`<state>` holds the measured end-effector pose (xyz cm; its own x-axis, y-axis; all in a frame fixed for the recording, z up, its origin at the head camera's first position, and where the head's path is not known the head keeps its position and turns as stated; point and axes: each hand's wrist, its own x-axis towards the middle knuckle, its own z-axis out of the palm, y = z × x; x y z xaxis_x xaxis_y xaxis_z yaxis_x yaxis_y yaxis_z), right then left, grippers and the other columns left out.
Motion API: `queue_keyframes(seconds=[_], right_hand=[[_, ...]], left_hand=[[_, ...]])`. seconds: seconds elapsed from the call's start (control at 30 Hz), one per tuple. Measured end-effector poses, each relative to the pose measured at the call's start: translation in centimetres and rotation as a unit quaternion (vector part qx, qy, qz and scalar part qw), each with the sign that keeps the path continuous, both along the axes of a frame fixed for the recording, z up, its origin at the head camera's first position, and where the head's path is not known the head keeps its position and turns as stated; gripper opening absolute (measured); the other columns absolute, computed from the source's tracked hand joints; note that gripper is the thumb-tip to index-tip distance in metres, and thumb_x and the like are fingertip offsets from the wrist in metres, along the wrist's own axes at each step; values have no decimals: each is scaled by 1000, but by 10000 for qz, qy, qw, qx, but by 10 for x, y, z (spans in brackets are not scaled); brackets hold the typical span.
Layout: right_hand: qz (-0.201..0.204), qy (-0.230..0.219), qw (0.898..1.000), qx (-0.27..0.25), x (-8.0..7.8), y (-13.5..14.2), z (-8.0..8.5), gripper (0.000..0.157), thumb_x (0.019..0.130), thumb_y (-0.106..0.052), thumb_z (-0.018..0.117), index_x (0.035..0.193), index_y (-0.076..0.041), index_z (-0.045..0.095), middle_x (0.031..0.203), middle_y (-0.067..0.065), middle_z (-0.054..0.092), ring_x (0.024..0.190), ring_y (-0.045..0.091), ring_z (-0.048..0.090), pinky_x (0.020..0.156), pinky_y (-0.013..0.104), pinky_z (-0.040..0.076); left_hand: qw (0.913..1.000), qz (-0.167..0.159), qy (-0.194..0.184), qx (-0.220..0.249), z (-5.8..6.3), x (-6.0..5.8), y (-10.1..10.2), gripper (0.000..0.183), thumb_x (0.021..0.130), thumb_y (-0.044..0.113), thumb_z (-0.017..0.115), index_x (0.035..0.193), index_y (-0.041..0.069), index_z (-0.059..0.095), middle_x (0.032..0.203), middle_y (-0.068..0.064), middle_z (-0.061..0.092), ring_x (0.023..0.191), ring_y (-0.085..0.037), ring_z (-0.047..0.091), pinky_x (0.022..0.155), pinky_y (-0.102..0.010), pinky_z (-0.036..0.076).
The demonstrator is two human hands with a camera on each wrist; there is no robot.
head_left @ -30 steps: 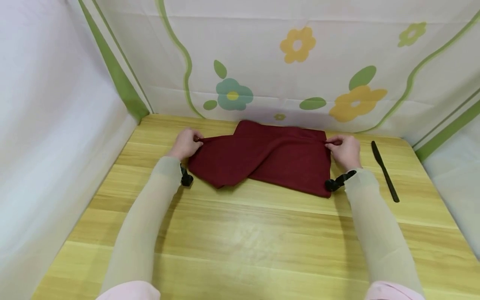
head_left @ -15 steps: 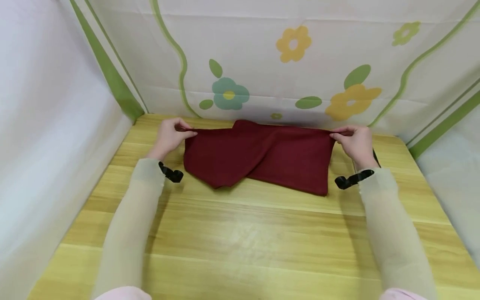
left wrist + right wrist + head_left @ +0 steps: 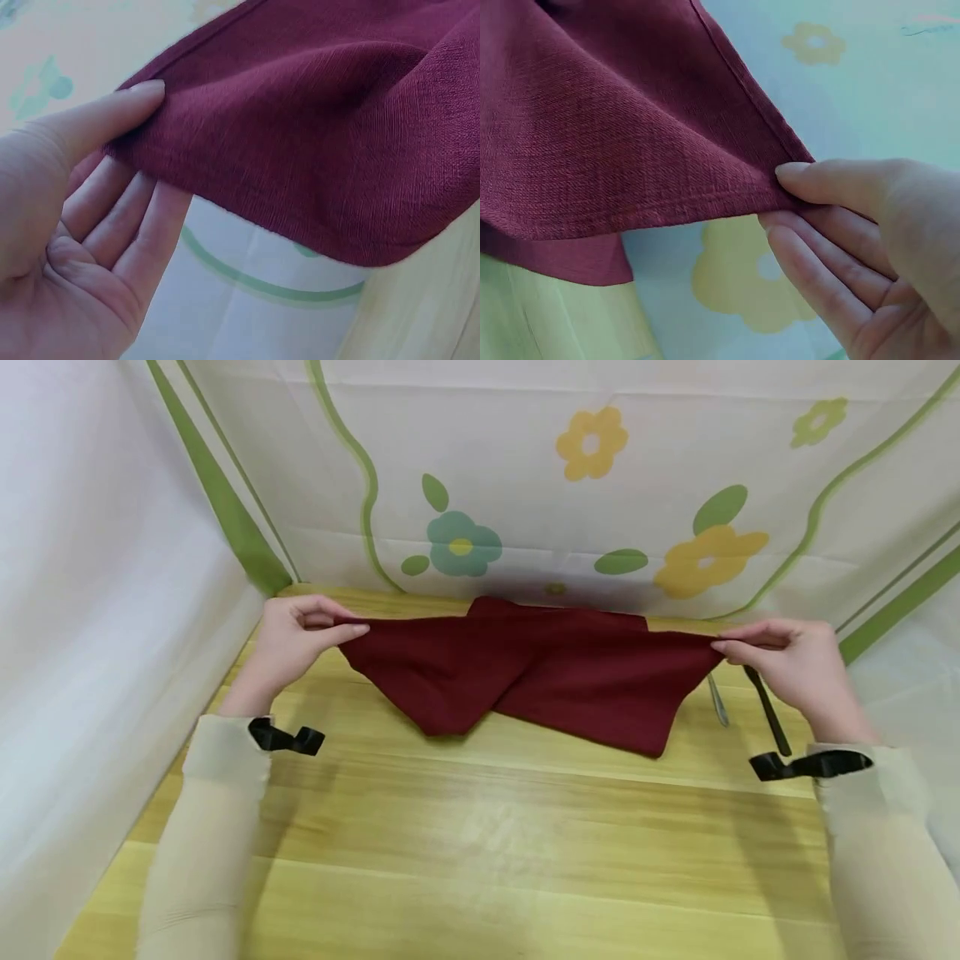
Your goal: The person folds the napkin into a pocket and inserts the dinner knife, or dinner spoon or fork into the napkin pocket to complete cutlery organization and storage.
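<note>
A dark red cloth napkin (image 3: pixel 600 685) with a hemmed edge stretches across the back of the wooden table, its upper edge pulled taut between both hands. My left hand (image 3: pixel 288 639) pinches its left corner between thumb and fingers. At the other end my right hand (image 3: pixel 795 668) pinches the right corner, raised above the table. Each wrist view shows the thumb on top of the cloth and the fingers beneath it. The lower part of the napkin hangs in folds, with one pointed fold left of the middle. Another layer of red cloth shows behind the upper edge.
A black knife (image 3: pixel 768 714) lies on the table (image 3: pixel 495 860) under the right hand, partly hidden by it. Left of it, the end of a silver utensil (image 3: pixel 717 702) sticks out from under the cloth. A white flowered curtain (image 3: pixel 525 468) hangs behind the table.
Both hands have moved apart, the left one leftward and the right one rightward, drawing the napkin's upper edge wider. Its right corner has lifted, and the silver utensil has come into view.
</note>
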<state>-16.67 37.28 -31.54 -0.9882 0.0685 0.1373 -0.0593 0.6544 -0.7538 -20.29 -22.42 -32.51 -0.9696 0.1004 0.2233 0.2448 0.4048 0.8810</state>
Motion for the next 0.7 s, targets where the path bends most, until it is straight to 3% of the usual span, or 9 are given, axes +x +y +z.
queue_keyframes(seconds=[0.13, 0.27, 0.37, 0.47, 0.53, 0.6, 0.63, 0.7], right_hand=[[76, 59, 9994, -325, 21, 9, 6, 25, 91, -14, 80, 111, 0, 78, 90, -10, 77, 77, 5, 72, 73, 9, 50], [291, -135, 9990, -301, 47, 17, 8, 18, 90, -6, 79, 107, 1, 78, 87, -1, 77, 78, 8, 72, 72, 10, 49], [705, -378, 9968, -1, 69, 23, 6, 11, 89, 1, 78, 100, 1, 78, 87, 4, 76, 75, 13, 70, 67, 16, 51], [1336, -686, 9885, 163, 90, 30, -1, 14, 87, 8, 76, 97, -2, 78, 89, 5, 74, 72, 17, 68, 63, 23, 53], [1959, -909, 9764, -6, 100, 34, -10, 19, 87, 12, 73, 97, -4, 78, 91, 7, 74, 72, 20, 67, 62, 27, 54], [2687, -1205, 9547, -437, 108, 37, -23, 25, 88, 15, 68, 99, -6, 77, 91, 9, 73, 72, 21, 67, 61, 31, 55], [3095, -1320, 9388, -743, 110, 38, -30, 29, 88, 18, 66, 99, -5, 77, 91, 10, 73, 73, 21, 67, 61, 32, 55], [3899, -1621, 8959, -1377, 115, 38, -46, 35, 88, 24, 61, 102, -5, 75, 91, 12, 72, 72, 21, 67, 58, 36, 55]], left_hand=[[9996, -189, -177, 55, 5, 14, -10, 20, 86, 20, 86, 101, 9, 81, 90, 4, 76, 84, -12, 70, 74, -23, 51], [9981, -491, -380, 0, 7, 33, -21, 11, 89, 12, 82, 98, 7, 80, 86, 1, 76, 79, -13, 70, 72, -23, 52], [9945, -840, -620, -90, 5, 51, -28, 5, 90, 8, 80, 95, 6, 78, 84, -3, 75, 75, -16, 69, 69, -24, 53], [9865, -1357, -910, -116, -3, 71, -35, 2, 92, 7, 77, 93, 6, 75, 94, -5, 76, 79, -19, 71, 70, -26, 54], [9760, -1876, -1103, -42, -12, 83, -39, 2, 94, 5, 74, 93, 5, 72, 102, -7, 76, 87, -22, 72, 74, -27, 56], [9608, -2512, -1171, 8, -24, 94, -43, 4, 95, 2, 71, 92, 4, 69, 105, -10, 76, 91, -25, 73, 76, -31, 58], [9510, -2830, -1243, 41, -29, 99, -44, 5, 96, 1, 70, 92, 4, 68, 105, -11, 75, 92, -25, 72, 77, -31, 58], [9302, -3409, -1365, 18, -38, 108, -47, 10, 96, -2, 68, 93, 8, 67, 99, -10, 75, 90, -23, 72, 76, -32, 57]])
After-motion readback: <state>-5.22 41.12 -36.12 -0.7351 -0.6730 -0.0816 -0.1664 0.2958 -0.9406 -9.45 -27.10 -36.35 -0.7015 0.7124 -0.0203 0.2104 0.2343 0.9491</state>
